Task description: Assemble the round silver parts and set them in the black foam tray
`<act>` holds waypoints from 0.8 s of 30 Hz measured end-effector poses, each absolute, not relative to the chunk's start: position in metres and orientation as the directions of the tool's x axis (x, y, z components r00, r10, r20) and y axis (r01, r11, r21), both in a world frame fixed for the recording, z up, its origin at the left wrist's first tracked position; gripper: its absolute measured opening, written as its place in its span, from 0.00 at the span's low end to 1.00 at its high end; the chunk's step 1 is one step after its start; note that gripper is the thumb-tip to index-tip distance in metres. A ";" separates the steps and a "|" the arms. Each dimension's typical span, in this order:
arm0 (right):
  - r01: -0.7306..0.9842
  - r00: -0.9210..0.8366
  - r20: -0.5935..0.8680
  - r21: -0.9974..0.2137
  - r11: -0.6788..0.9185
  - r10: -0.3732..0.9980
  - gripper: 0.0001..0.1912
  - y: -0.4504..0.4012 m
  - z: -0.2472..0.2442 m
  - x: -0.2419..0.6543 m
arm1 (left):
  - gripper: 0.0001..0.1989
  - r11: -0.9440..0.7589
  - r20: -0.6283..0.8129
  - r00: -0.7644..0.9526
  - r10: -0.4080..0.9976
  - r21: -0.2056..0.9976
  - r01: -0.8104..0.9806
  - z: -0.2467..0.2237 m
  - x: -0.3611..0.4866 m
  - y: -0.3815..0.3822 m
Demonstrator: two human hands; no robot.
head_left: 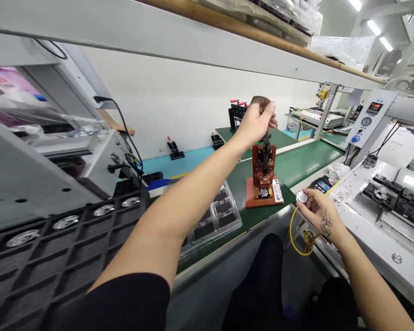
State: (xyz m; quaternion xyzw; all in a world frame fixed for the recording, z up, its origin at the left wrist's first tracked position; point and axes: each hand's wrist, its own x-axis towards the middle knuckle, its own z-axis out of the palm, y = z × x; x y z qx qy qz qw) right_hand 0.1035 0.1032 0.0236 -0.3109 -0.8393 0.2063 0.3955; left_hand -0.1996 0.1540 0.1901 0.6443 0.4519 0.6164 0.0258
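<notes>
My left hand (262, 115) is closed around the red-tipped lever at the top of a toggle clamp (266, 158). The clamp stands on a red-brown fixture (251, 195) on the green bench, and a small round metal part (264, 192) sits in the fixture's seat. To the right, past the bench edge, my right hand (319, 211) pinches another round silver part (301, 197) between thumb and fingers. A white label with writing (278, 190) lies on the fixture base.
A black compartment tray (100, 234) with several round metal parts lies at the left. Behind my left forearm is a clear plastic tray (224, 216). A machine bed (362, 220) stands right, with a yellow hose (291, 234) beside it. An overhead beam (193, 43) crosses above.
</notes>
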 end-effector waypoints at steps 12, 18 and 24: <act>0.262 -0.652 0.479 -0.585 0.767 0.588 0.16 0.171 -0.016 0.032 | 0.08 -0.034 0.042 0.009 0.999 0.670 0.741 0.012 -0.229 0.087; 0.279 -0.653 0.420 -0.640 0.716 0.630 0.18 0.199 -0.039 0.008 | 0.11 -0.065 0.096 0.000 0.995 0.676 0.734 -0.019 -0.211 0.114; 0.289 -0.685 0.339 -0.685 0.668 0.645 0.19 0.215 -0.066 0.005 | 0.12 -0.081 0.122 -0.006 0.993 0.693 0.716 -0.018 -0.222 0.104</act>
